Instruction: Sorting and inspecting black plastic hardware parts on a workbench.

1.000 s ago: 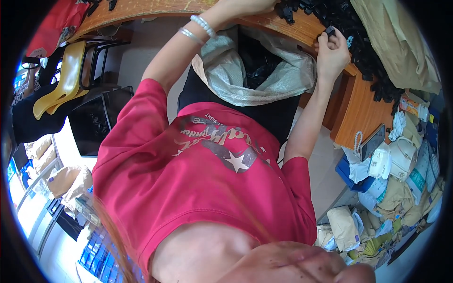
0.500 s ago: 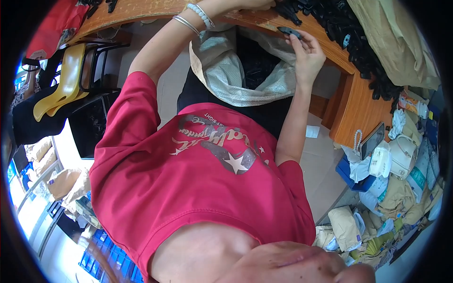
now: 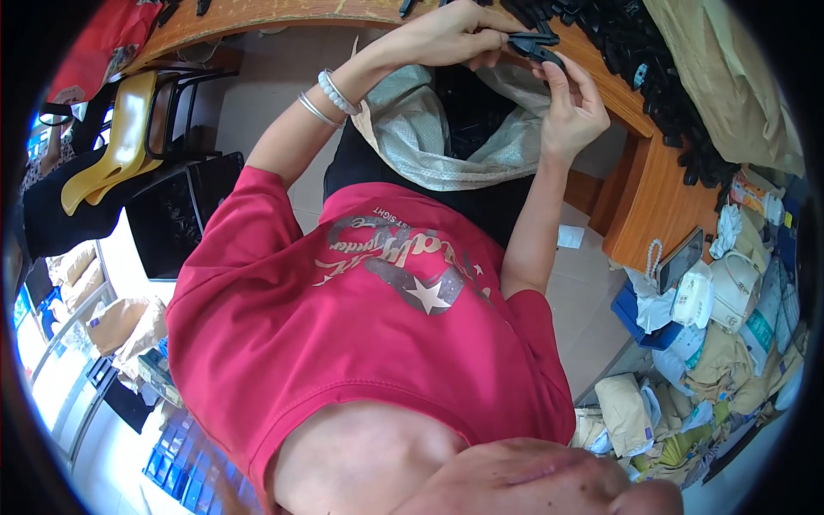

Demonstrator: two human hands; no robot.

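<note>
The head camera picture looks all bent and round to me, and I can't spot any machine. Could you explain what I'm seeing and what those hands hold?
There is no robot here, just a person's two bare hands. The camera sits on the person's head and looks down through a very wide lens, so straight edges curve. Picture left is the person's left.

The left hand and right hand are close together near the edge of a wooden desk, holding small black parts. Whether these are joined is hard to tell.

On the desk lies a heap of black pieces, beside a large tan bag or sheet. In front of the lap, a pale woven sack gapes open, with dark things inside.
</note>
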